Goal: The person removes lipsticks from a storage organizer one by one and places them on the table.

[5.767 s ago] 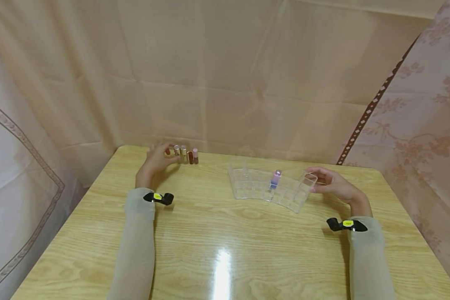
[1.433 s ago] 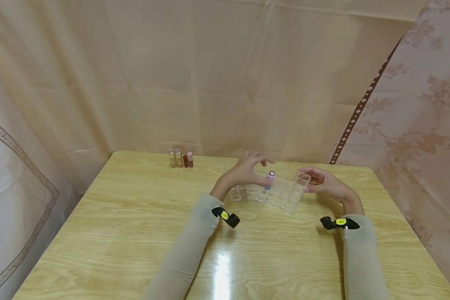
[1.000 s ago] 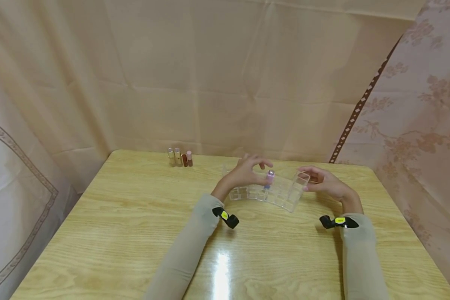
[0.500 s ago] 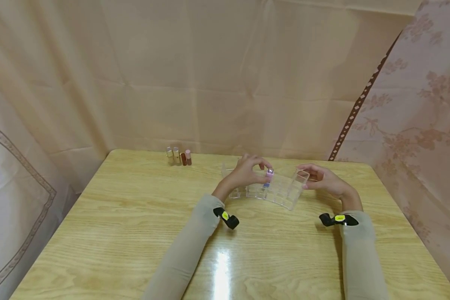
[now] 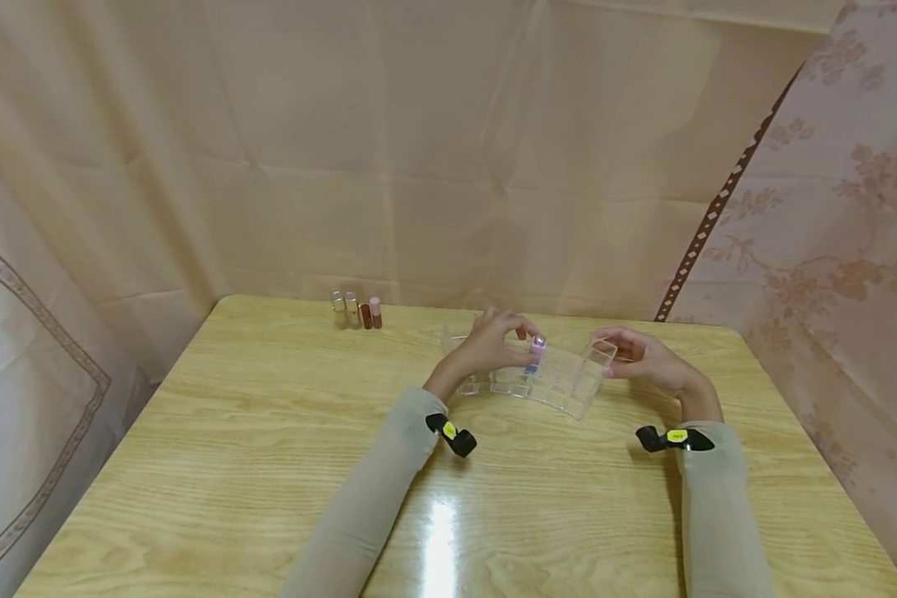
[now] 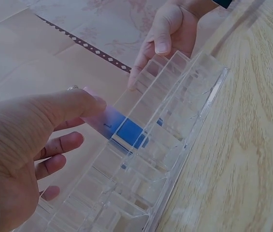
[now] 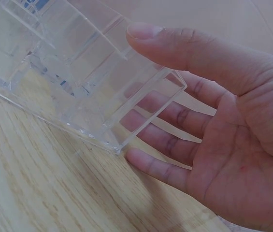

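Observation:
A clear plastic lipstick organizer (image 5: 556,386) with stepped compartments stands on the table between both hands. In one of its middle compartments is a pink-to-blue lipstick tube (image 6: 108,121) with a silvery top. My left hand (image 5: 489,342) pinches the tube's pink upper part, thumb in front and index finger behind; the other fingers are loosely bent behind the organizer in the left wrist view. My right hand (image 7: 208,121) holds the organizer's right end, its thumb at the front of an upper compartment and its fingers behind the clear wall.
Two gold lipsticks (image 5: 352,311), a dark red tube (image 5: 366,316) and a pink-capped tube (image 5: 376,313) stand in a row near the table's back left edge. A beige curtain (image 5: 389,166) hangs right behind the wooden table (image 5: 269,432).
My left hand has come from the row of lipsticks at the left over to the organizer. Its thumb and index finger have closed on the pink-to-blue tube. My right hand stays put.

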Action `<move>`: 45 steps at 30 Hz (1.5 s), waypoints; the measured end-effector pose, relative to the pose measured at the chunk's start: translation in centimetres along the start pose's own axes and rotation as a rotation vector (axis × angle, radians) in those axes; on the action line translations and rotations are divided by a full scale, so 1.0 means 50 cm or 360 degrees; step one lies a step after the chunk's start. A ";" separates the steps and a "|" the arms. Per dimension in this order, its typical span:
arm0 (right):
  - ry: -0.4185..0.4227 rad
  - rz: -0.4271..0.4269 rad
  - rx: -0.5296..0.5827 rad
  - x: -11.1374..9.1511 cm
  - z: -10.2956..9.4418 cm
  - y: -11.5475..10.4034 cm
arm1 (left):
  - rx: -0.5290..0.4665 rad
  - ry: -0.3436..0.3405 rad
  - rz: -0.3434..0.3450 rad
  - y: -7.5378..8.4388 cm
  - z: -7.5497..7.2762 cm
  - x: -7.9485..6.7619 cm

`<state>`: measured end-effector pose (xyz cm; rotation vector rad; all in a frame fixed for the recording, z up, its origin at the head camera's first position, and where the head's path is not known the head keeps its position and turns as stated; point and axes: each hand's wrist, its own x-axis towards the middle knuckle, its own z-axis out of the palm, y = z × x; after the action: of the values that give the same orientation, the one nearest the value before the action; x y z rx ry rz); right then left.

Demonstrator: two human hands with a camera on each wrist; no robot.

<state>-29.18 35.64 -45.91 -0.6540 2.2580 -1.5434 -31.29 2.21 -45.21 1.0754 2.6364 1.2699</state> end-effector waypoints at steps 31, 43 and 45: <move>-0.0015 -0.0012 -0.0008 0.001 -0.003 0.007 | 0.0157 -0.0039 -0.0087 -0.001 0.004 0.000; -0.0018 -0.0022 0.0006 0.001 -0.003 0.008 | 0.0212 -0.0047 -0.0091 0.005 0.006 -0.002; -0.0023 -0.0022 0.0004 0.001 -0.004 0.009 | 0.0221 -0.0050 -0.0096 0.006 0.007 -0.003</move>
<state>-29.40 35.88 -46.25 -0.6794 2.2449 -1.5427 -30.92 2.48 -45.26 1.0139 2.7454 1.0642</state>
